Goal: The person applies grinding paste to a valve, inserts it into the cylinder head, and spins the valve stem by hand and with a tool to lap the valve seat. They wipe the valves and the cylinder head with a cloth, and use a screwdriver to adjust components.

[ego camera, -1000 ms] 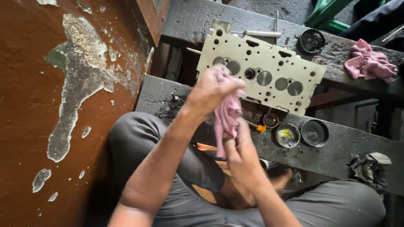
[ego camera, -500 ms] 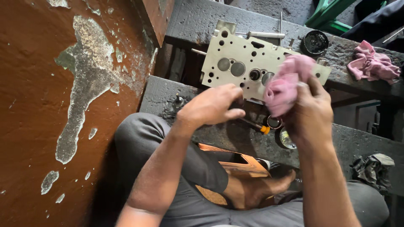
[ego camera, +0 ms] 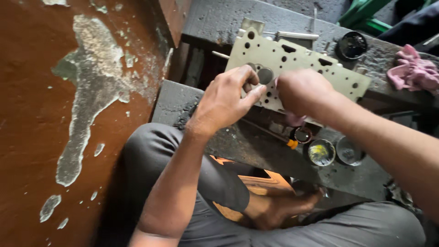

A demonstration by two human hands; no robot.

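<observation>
Both hands have dropped onto the pale metal cylinder head (ego camera: 297,64) since half a second ago, when the right hand held the pink rag up clear of it and the left hung loose below. Now the left hand (ego camera: 226,98) sits at centre frame with its fingers (ego camera: 249,91) curled, tips pressing at the edge of a round valve seat (ego camera: 264,75) in the head's near face; it grips nothing that shows. The right hand (ego camera: 304,91), just right of centre, is closed into a fist against the head, and only a scrap of the pink rag (ego camera: 295,120) peeks out beneath it, so how much cloth it has hold of cannot be told. The head lies tilted across the dark, greasy bench (ego camera: 219,137) in the upper middle of the frame. A second pink cloth (ego camera: 414,73) lies at the upper right, and two small round tins (ego camera: 321,152) stand lower right of the hands beside an orange-handled tool (ego camera: 290,142). This looks like wiping the head's face clean around the valve openings; the next stroke would call for steady bracing from the left hand while the rag works into the recesses.
</observation>
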